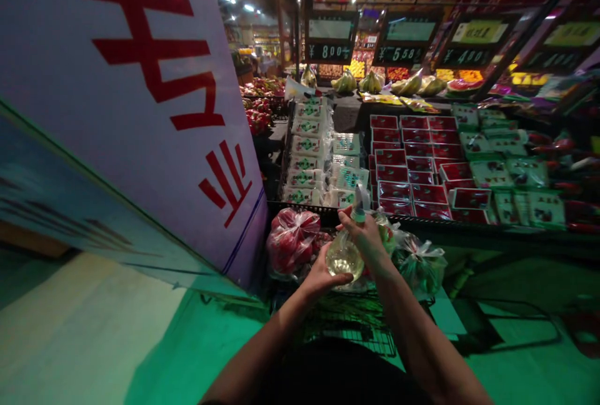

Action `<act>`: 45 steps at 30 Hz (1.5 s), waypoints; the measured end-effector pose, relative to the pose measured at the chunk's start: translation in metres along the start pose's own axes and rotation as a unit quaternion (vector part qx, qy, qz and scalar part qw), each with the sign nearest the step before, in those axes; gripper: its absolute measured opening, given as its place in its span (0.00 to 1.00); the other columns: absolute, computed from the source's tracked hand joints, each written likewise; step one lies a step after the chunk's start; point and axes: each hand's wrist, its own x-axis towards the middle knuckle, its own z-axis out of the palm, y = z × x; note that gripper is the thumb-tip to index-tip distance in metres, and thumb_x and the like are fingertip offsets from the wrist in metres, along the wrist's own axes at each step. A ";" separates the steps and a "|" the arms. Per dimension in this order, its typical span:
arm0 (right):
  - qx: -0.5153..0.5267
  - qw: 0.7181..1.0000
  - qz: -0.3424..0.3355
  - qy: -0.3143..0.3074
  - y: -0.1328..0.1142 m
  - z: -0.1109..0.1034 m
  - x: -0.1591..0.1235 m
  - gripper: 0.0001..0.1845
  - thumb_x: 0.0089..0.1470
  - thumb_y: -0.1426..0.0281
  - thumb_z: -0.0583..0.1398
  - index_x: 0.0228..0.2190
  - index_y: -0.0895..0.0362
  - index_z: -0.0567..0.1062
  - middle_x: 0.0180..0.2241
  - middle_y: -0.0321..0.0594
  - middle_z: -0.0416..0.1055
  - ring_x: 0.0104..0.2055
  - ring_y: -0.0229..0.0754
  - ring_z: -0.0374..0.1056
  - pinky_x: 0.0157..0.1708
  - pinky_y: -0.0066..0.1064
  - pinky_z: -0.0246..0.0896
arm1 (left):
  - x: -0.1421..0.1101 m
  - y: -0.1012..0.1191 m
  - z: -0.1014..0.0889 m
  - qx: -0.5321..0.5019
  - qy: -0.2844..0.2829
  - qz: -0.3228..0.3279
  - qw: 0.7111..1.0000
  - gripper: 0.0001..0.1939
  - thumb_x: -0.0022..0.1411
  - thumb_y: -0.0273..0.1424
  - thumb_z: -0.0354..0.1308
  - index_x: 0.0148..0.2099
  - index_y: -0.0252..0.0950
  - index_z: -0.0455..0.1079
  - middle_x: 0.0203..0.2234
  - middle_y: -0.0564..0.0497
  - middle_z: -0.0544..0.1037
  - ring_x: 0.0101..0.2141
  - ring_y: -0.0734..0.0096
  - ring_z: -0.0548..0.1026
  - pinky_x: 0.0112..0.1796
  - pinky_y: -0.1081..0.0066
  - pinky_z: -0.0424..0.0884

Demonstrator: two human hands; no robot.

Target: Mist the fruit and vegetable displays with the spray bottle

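Observation:
A clear, round spray bottle (pixel 345 257) with liquid in it is held upright in front of me. My left hand (pixel 322 275) cups its rounded body from the left and below, thumb across the front. Around the neck and pale spray head, my right hand (pixel 368 236) is closed; how its fingers sit on the trigger is partly hidden. Just left of the bottle lies a clear plastic bag of red round fruit (pixel 293 239). On the right, a tied plastic bag of green produce (pixel 419 264) sits close to my right wrist.
Behind the bottle, a display holds white-and-green packets (pixel 307 145) and red boxes (pixel 405 158). Green packets (pixel 510 167) lie further right. A tall white panel with red characters (pixel 154 80) stands close on the left. Price signs (pixel 329 39) hang above. Beneath my hands is a dark wire basket (pixel 360 330).

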 end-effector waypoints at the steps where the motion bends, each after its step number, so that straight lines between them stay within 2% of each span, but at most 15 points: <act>1: -0.009 1.000 -0.006 -0.020 0.004 0.007 -0.002 0.29 0.48 0.43 0.70 0.37 0.53 0.74 0.36 0.42 0.80 0.32 0.50 0.77 0.34 0.38 0.72 | -0.006 -0.004 -0.006 -0.011 0.012 0.001 1.000 0.61 0.37 0.49 0.86 0.67 0.39 0.60 0.59 0.38 0.74 0.60 0.39 0.75 0.63 0.46 0.68; 4: -0.058 0.994 -0.032 -0.085 0.011 0.034 -0.009 0.24 0.53 0.46 0.67 0.37 0.53 0.74 0.34 0.39 0.79 0.33 0.48 0.76 0.37 0.37 0.70 | -0.028 -0.016 -0.027 -0.012 0.061 0.013 0.998 0.60 0.38 0.49 0.85 0.67 0.40 0.59 0.57 0.40 0.75 0.57 0.41 0.77 0.60 0.47 0.71; 7: -0.129 0.980 -0.047 -0.145 0.012 0.066 -0.023 0.19 0.53 0.51 0.66 0.38 0.51 0.74 0.33 0.36 0.77 0.35 0.47 0.75 0.39 0.36 0.68 | -0.057 -0.030 -0.048 0.012 0.134 0.028 0.990 0.61 0.36 0.54 0.84 0.66 0.38 0.59 0.55 0.38 0.78 0.57 0.39 0.78 0.59 0.47 0.73; 11: -0.174 0.957 -0.031 -0.232 0.018 0.107 -0.049 0.16 0.53 0.57 0.68 0.40 0.50 0.75 0.33 0.33 0.77 0.35 0.46 0.74 0.40 0.34 0.66 | -0.101 -0.047 -0.065 0.034 0.209 0.039 0.977 0.61 0.39 0.60 0.80 0.67 0.39 0.58 0.58 0.36 0.76 0.59 0.36 0.76 0.61 0.47 0.72; 13: -0.178 0.951 -0.022 -0.252 0.023 0.120 -0.059 0.15 0.52 0.59 0.69 0.40 0.49 0.75 0.34 0.33 0.77 0.36 0.46 0.75 0.39 0.33 0.66 | -0.117 -0.052 -0.070 0.042 0.226 0.038 0.973 0.59 0.42 0.60 0.78 0.68 0.40 0.58 0.61 0.37 0.74 0.62 0.35 0.73 0.63 0.48 0.70; 15: -0.176 0.951 -0.018 -0.254 0.027 0.124 -0.064 0.15 0.52 0.60 0.69 0.40 0.49 0.74 0.35 0.33 0.78 0.38 0.46 0.76 0.40 0.33 0.66 | -0.124 -0.056 -0.073 0.047 0.231 0.029 0.971 0.57 0.44 0.58 0.78 0.68 0.41 0.58 0.61 0.39 0.74 0.63 0.35 0.73 0.63 0.48 0.70; 18: -0.170 0.959 -0.016 -0.226 0.031 0.110 -0.063 0.15 0.53 0.58 0.68 0.39 0.49 0.73 0.34 0.34 0.78 0.38 0.47 0.76 0.40 0.34 0.67 | -0.119 -0.059 -0.074 0.047 0.211 0.007 0.976 0.56 0.42 0.56 0.80 0.66 0.41 0.61 0.57 0.39 0.77 0.59 0.35 0.76 0.61 0.46 0.72; 22: -0.151 0.978 -0.016 -0.146 0.039 0.067 -0.058 0.16 0.54 0.54 0.67 0.37 0.50 0.72 0.32 0.35 0.78 0.35 0.47 0.76 0.40 0.36 0.69 | -0.092 -0.057 -0.058 0.018 0.126 -0.024 0.992 0.53 0.36 0.53 0.84 0.61 0.42 0.66 0.49 0.42 0.81 0.53 0.37 0.80 0.56 0.48 0.75; 25: -0.114 0.992 -0.013 -0.055 0.046 0.028 -0.062 0.19 0.54 0.50 0.66 0.37 0.51 0.73 0.35 0.38 0.80 0.35 0.47 0.77 0.39 0.37 0.72 | -0.070 -0.054 -0.034 -0.027 0.029 -0.052 0.998 0.56 0.35 0.47 0.86 0.63 0.43 0.64 0.52 0.42 0.79 0.53 0.42 0.80 0.55 0.50 0.75; 28: -0.064 0.997 0.021 0.046 0.046 -0.012 -0.075 0.22 0.52 0.47 0.67 0.38 0.51 0.74 0.37 0.40 0.80 0.33 0.48 0.78 0.38 0.39 0.74 | -0.052 -0.055 -0.004 -0.047 -0.062 -0.081 0.994 0.61 0.32 0.47 0.88 0.64 0.41 0.62 0.56 0.41 0.76 0.55 0.46 0.78 0.57 0.51 0.72; 32: -0.034 0.981 0.066 0.182 0.036 -0.059 -0.099 0.25 0.45 0.46 0.71 0.35 0.51 0.75 0.32 0.43 0.80 0.30 0.52 0.78 0.33 0.42 0.74 | -0.037 -0.062 0.034 -0.042 -0.145 -0.135 0.979 0.60 0.29 0.46 0.89 0.61 0.39 0.63 0.54 0.42 0.76 0.52 0.51 0.79 0.57 0.50 0.72; 35: -0.025 0.962 0.064 0.264 0.032 -0.081 -0.115 0.26 0.42 0.46 0.73 0.34 0.51 0.75 0.29 0.42 0.79 0.29 0.54 0.78 0.31 0.43 0.73 | -0.034 -0.067 0.053 -0.033 -0.181 -0.170 0.968 0.59 0.27 0.42 0.89 0.60 0.38 0.64 0.49 0.46 0.77 0.47 0.56 0.79 0.54 0.52 0.73; 37: -0.022 0.954 0.064 0.291 0.032 -0.085 -0.122 0.26 0.42 0.47 0.73 0.34 0.51 0.75 0.30 0.42 0.79 0.29 0.53 0.78 0.32 0.43 0.73 | -0.036 -0.069 0.057 -0.028 -0.191 -0.185 0.964 0.58 0.27 0.40 0.89 0.59 0.37 0.64 0.47 0.47 0.77 0.45 0.57 0.79 0.53 0.52 0.74; 40: -0.034 0.961 0.079 0.261 0.037 -0.074 -0.122 0.26 0.43 0.46 0.72 0.34 0.51 0.75 0.30 0.42 0.79 0.30 0.53 0.77 0.34 0.43 0.73 | -0.045 -0.069 0.048 -0.029 -0.178 -0.189 0.965 0.59 0.28 0.41 0.89 0.60 0.37 0.63 0.48 0.46 0.77 0.47 0.55 0.78 0.54 0.52 0.74; 45: -0.053 0.989 0.079 0.112 0.048 -0.026 -0.108 0.24 0.47 0.49 0.71 0.37 0.51 0.73 0.35 0.39 0.80 0.33 0.50 0.78 0.37 0.41 0.74 | -0.072 -0.064 0.010 -0.040 -0.106 -0.161 0.980 0.63 0.31 0.48 0.87 0.64 0.40 0.59 0.56 0.42 0.74 0.55 0.48 0.77 0.59 0.50 0.71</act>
